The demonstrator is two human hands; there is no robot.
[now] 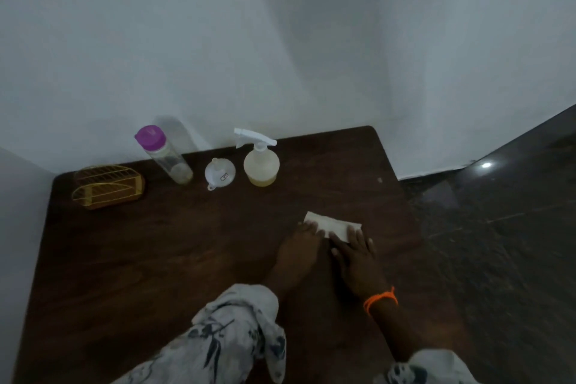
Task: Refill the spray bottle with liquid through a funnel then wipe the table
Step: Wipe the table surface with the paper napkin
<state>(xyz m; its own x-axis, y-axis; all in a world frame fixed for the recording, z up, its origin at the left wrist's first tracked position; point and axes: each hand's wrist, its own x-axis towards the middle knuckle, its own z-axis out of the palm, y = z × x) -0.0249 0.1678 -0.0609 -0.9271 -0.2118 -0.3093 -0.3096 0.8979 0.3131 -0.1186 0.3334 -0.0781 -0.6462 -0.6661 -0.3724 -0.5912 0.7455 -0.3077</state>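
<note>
Wiping step, judging by capped sprayer (261, 162): left hand (304, 243) and right hand (355, 251) press flat fingers on tissue (330, 226); next likely sweeps it across table (156, 243).

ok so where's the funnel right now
In the head view the funnel lies on the table near the far edge, between the purple-capped bottle on its left and the spray bottle on its right.

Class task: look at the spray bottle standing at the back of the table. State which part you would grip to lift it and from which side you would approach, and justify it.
Grip the spray bottle at its narrow neck, just under the white trigger head, coming from the front, the person's side. It stands upright, its body is wide and rounded, the wall stands behind it and the funnel lies to its left.
</note>
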